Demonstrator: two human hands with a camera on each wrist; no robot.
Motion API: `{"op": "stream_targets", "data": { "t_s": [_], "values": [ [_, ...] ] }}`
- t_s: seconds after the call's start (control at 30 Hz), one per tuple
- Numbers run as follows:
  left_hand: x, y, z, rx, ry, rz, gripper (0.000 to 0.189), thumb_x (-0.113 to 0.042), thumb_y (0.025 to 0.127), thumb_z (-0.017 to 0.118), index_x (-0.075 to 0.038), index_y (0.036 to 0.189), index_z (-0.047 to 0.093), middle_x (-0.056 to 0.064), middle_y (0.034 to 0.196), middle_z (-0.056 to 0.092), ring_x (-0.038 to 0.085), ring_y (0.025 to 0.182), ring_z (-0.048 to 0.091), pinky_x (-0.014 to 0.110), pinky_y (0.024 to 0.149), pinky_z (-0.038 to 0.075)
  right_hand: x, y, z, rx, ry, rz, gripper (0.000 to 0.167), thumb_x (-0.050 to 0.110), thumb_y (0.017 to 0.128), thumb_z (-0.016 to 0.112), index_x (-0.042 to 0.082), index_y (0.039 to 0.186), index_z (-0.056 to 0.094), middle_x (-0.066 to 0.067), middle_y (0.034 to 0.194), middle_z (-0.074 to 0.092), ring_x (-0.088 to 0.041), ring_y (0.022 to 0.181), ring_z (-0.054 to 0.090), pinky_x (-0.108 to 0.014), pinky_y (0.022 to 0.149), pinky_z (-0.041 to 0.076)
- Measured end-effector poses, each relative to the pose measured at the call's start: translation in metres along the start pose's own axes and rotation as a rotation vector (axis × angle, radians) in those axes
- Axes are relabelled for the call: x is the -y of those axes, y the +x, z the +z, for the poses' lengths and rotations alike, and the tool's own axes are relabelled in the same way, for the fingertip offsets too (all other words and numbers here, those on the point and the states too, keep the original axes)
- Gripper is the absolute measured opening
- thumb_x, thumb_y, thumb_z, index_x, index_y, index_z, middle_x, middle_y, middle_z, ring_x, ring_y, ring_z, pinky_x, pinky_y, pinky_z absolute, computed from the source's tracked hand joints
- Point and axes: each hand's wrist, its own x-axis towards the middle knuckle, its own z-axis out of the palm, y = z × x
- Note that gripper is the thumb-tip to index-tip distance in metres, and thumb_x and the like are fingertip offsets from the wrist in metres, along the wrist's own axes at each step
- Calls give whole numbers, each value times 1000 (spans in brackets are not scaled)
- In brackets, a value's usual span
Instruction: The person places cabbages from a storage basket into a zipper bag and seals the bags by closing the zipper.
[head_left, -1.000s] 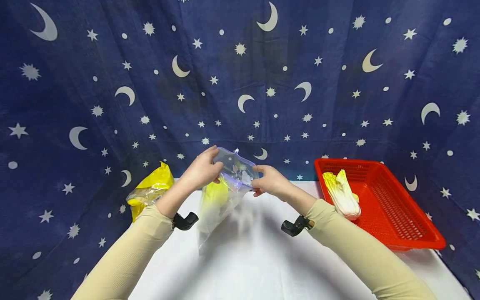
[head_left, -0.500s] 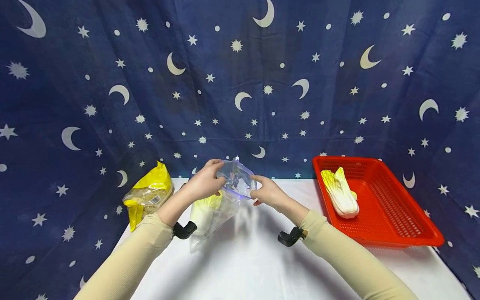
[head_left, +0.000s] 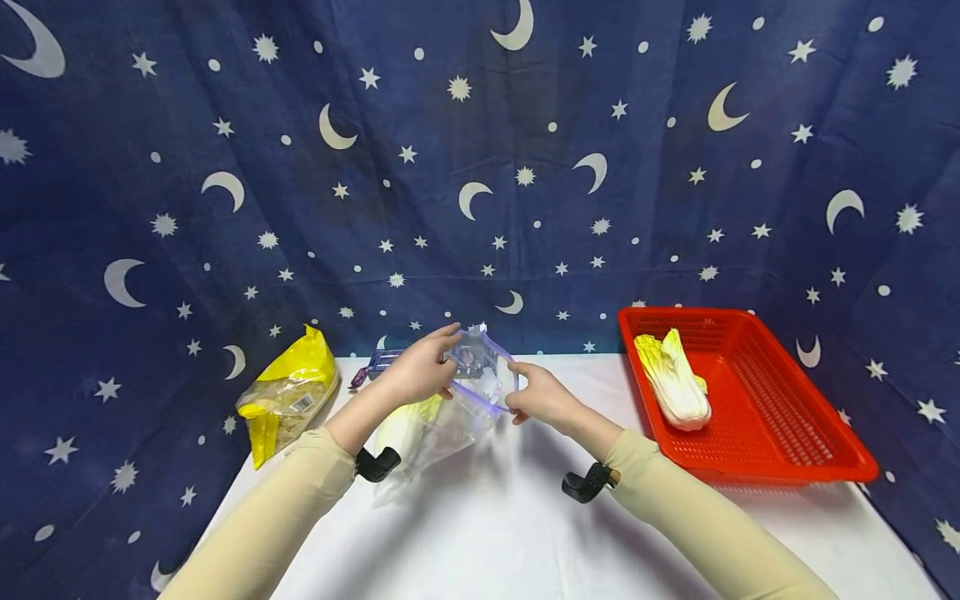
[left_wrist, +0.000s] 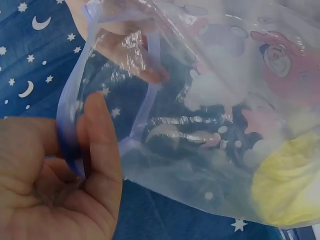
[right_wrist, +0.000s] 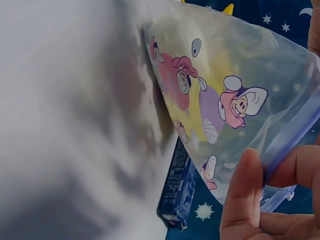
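Between both hands a clear zip bag [head_left: 474, 410] with a purple zip edge is spread at its mouth. My left hand [head_left: 422, 367] pinches one side of that edge, thumb against fingers, as the left wrist view shows close up. Across the mouth my right hand [head_left: 546, 395] pinches the other side. Pink and purple cartoon figures are printed on the bag's film [right_wrist: 235, 107]. Inside the lower end lies a pale cabbage head [head_left: 401, 433] with yellow leaf tips [left_wrist: 290, 185], partly covered by my left hand and forearm in the head view.
A red plastic basket [head_left: 780, 417] holding another napa cabbage [head_left: 673, 379] stands at the right. On the left is a yellow, partly see-through package [head_left: 288, 396]. A dark blue box [right_wrist: 177, 192] lies behind the bag, near the star-patterned curtain [head_left: 480, 167].
Both hands have come lower with the bag, and its mouth has spread a little wider. The dark blue box behind my left hand has come into sight as the head view shifted.
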Motion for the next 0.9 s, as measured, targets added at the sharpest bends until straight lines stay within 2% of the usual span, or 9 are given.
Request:
{"op": "stream_targets", "data": {
  "t_s": [0.2, 0.4, 0.47, 0.57, 0.67, 0.77, 0.9],
  "values": [
    [6, 3, 7, 32, -56, 1, 62, 2, 95, 46, 6, 156, 34, 12, 168, 20, 18, 63, 70, 29, 64, 59, -8, -2, -3, 7, -2, 40, 81, -9, 73, 58, -11, 152, 37, -27, 141, 48, -17, 56, 63, -34, 60, 62],
    [9, 4, 17, 22, -151, -8, 63, 1, 95, 48, 7, 156, 32, 14, 168, 21, 19, 63, 71, 29, 66, 61, -12, -3, -5, 26, 7, 53, 82, -10, 73, 60, -13, 151, 35, -30, 135, 50, -18, 57, 65, -36, 63, 63],
    [10, 4, 20, 16, -179, -7, 62, 0, 95, 49, 8, 155, 33, 14, 168, 22, 20, 63, 71, 29, 67, 61, -12, -4, -7, 31, 2, 53, 81, -9, 75, 61, -12, 152, 35, -29, 128, 55, -18, 59, 66, -36, 64, 63],
    [10, 5, 23, 2, -195, -4, 61, -1, 95, 50, 8, 154, 35, 15, 167, 24, 19, 64, 71, 29, 68, 62, -10, -6, -14, 49, -4, 44, 78, -6, 79, 63, -10, 152, 36, -28, 121, 58, -22, 67, 68, -37, 68, 63],
    [10, 5, 24, -10, -197, -6, 60, -1, 95, 51, 8, 153, 37, 16, 166, 26, 18, 65, 71, 29, 67, 62, -6, -9, -25, 58, -27, 37, 74, 1, 84, 66, -8, 152, 38, -28, 134, 55, -25, 82, 70, -38, 74, 63],
    [10, 6, 25, -21, -202, -16, 60, -2, 95, 51, 8, 153, 39, 16, 165, 29, 18, 64, 71, 29, 66, 62, 2, -14, -40, 58, -50, 33, 70, 7, 90, 67, -7, 152, 39, -26, 151, 43, -29, 97, 69, -39, 80, 63],
    [11, 7, 27, -29, -223, -31, 60, -2, 96, 52, 7, 154, 38, 18, 162, 34, 17, 62, 70, 29, 66, 62, 11, -21, -63, 55, -74, 29, 65, 12, 95, 66, -4, 153, 41, -26, 156, 38, -35, 111, 66, -41, 88, 61]
  ]
}}
